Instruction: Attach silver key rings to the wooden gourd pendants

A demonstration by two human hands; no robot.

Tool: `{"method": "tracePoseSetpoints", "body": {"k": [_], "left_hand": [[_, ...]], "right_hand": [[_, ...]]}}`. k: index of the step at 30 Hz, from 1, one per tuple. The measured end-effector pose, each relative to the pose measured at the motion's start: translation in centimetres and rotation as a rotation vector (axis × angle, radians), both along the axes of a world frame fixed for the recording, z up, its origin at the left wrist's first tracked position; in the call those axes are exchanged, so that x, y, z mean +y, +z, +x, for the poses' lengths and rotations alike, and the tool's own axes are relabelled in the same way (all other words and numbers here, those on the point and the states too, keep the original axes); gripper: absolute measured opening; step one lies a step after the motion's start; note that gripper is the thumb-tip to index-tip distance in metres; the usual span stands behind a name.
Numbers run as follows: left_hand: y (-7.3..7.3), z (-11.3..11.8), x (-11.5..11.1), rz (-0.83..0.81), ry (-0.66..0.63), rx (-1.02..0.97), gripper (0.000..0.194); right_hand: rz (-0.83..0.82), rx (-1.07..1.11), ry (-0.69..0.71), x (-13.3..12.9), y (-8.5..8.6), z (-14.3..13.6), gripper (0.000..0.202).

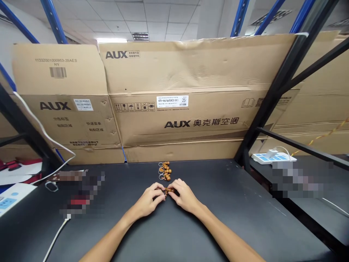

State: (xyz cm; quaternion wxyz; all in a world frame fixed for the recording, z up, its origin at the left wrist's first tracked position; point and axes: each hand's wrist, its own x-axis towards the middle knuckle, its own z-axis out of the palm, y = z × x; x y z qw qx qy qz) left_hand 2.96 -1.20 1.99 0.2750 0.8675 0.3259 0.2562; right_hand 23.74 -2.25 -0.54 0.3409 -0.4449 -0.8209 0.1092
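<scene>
In the middle of the dark table (188, 236), both my hands meet at one small brown keychain (169, 190) with a wooden gourd-like pendant. My left hand (151, 199) pinches its ring end, though the ring is mostly covered by my fingers. My right hand (184, 195) has thumb and forefinger closed on the pendant end. Just beyond my fingertips lie several similar keychains (167, 171), lined up in a short column, metal rings to the left and brown wooden pendants to the right.
Cardboard panels (180, 80) stand along the table's far edge. A black metal post (261, 109) rises at the right, with a white power strip (272, 157) beyond it. Blurred items (81, 193) and a white cable (56, 234) lie at the left.
</scene>
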Motion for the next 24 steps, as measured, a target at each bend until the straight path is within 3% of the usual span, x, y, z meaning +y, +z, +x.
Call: {"method": "tracePoseSetpoints", "body": {"k": [4, 7, 12, 18, 24], "left_hand": [[0.3, -0.1, -0.1, 0.03, -0.02, 0.016, 0.027], [-0.2, -0.2, 0.1, 0.144, 0.052, 0.045, 0.023], [-1.0, -0.5, 0.5, 0.239, 0.194, 0.113, 0.013], [-0.8, -0.2, 0.3, 0.283, 0.126, 0.24, 0.014], [-1.9, -0.6, 1.7, 0.329, 0.168, 0.315, 0.043]], "right_hand": [[0.022, 0.0, -0.019, 0.1, -0.1, 0.1, 0.013], [0.055, -0.002, -0.095, 0.2, -0.2, 0.2, 0.017], [0.01, -0.054, -0.157, 0.4, -0.3, 0.4, 0.006], [-0.036, -0.144, -0.12, 0.0, 0.1, 0.2, 0.013], [-0.022, -0.25, -0.135, 0.4, -0.3, 0.4, 0.043]]}}
